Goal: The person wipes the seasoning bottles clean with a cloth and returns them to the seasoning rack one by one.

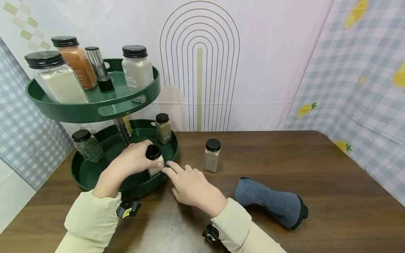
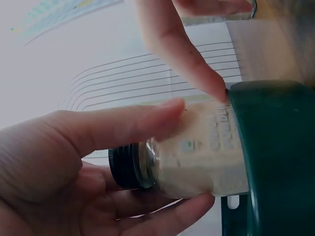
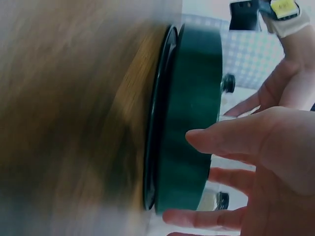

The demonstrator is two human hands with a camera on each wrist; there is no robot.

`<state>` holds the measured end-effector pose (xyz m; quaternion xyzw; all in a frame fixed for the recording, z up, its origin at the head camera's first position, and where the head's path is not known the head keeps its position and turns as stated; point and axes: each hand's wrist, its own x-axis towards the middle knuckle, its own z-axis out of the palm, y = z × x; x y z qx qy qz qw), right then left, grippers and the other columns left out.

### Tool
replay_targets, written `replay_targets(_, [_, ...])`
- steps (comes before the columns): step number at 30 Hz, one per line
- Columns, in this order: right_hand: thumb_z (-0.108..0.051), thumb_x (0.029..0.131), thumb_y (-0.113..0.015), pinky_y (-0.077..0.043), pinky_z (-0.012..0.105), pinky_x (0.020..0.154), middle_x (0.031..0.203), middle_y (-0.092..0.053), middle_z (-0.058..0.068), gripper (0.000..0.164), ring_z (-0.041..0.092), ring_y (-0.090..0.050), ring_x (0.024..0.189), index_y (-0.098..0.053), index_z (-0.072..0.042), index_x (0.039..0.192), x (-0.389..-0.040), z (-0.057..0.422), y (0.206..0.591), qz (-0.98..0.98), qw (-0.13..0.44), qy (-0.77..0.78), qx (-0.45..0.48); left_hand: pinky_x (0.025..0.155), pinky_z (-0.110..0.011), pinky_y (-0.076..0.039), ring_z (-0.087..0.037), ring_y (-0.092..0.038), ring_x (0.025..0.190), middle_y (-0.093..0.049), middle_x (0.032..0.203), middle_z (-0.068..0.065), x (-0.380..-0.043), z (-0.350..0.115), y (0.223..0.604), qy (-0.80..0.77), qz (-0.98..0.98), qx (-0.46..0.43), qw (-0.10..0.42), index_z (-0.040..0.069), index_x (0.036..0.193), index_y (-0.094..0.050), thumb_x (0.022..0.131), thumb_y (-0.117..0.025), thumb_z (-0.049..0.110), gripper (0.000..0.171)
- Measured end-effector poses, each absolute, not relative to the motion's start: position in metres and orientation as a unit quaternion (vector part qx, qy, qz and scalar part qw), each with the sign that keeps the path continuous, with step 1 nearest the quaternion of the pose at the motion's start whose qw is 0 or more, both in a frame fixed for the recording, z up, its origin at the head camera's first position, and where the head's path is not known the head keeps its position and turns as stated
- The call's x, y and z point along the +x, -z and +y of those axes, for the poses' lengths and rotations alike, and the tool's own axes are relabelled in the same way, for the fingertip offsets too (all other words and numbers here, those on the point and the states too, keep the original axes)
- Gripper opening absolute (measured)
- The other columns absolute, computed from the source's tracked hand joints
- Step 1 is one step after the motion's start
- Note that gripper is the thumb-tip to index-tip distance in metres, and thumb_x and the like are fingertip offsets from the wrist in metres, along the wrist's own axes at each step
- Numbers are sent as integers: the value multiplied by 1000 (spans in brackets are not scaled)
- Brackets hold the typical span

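My left hand (image 1: 133,160) grips a small glass spice jar (image 2: 197,152) with a black lid and pale powder in it, thumb on one side and fingers on the other. The jar stands in the front right part of the lower green tray (image 1: 139,191), its base hidden behind the rim in the left wrist view. At that rim is my right hand (image 1: 193,186), fingers loosely extended, with the index fingertip beside the jar. In the right wrist view, its thumb lies over the tray's outer wall (image 3: 192,98).
A jar of green herbs (image 1: 88,147) and a small jar (image 1: 163,130) share the lower tray. Larger jars and a silver grinder (image 1: 98,65) stand on the upper tray (image 1: 79,112). On the table are another jar (image 1: 212,158) and a blue-grey cloth-covered object (image 1: 269,200).
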<state>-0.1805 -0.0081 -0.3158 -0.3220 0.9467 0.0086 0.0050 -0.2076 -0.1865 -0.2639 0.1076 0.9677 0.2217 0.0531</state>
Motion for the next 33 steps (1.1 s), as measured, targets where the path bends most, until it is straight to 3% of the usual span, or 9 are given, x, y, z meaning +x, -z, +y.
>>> replay_targets(5, [-27,90,-60,-49,35,76,152,-26,-7,50,24,-55,107,-39,-21,135,-190,-3,319,950,18,30,-309,59,-29,-45,-21,-56,73,-61,92,-16,-208,-184,266,-240,963,118,39,-8,113,-50,84,-67,33,53])
replay_targets(10, [-22,89,-60,-49,35,73,153,-23,-6,37,25,-55,99,-45,-17,123,-196,2,322,949,27,60,-309,70,-37,-51,-26,-60,84,-60,105,-23,-208,-179,271,-265,957,118,25,-8,121,-44,87,-64,32,56])
replay_targets(13, [-20,89,-59,-49,34,71,154,-22,-6,37,26,-56,97,-46,-16,123,-197,3,323,947,20,61,-316,73,-40,-51,-28,-61,87,-60,107,-24,-209,-177,273,-266,958,108,16,-6,122,-43,88,-63,33,55])
replay_targets(20, [-21,90,-58,-50,35,76,155,-19,-8,39,26,-55,106,-48,-17,127,-197,3,320,945,32,58,-319,67,-36,-49,-26,-60,80,-61,98,-21,-208,-177,272,-259,960,108,3,-5,116,-45,88,-63,35,53])
replay_targets(28, [-22,90,-59,-48,33,67,155,-18,-8,21,24,-54,97,-57,-18,110,-197,2,319,946,43,44,-319,72,-40,-50,-29,-60,87,-60,108,-23,-209,-178,273,-260,958,120,12,-4,126,-42,89,-62,32,55])
replay_targets(33, [-22,90,-59,-48,32,66,155,-16,-8,18,25,-55,101,-58,-17,107,-195,1,318,945,52,44,-320,75,-42,-50,-30,-60,91,-59,111,-24,-208,-178,273,-262,957,121,18,-4,127,-41,90,-61,32,56])
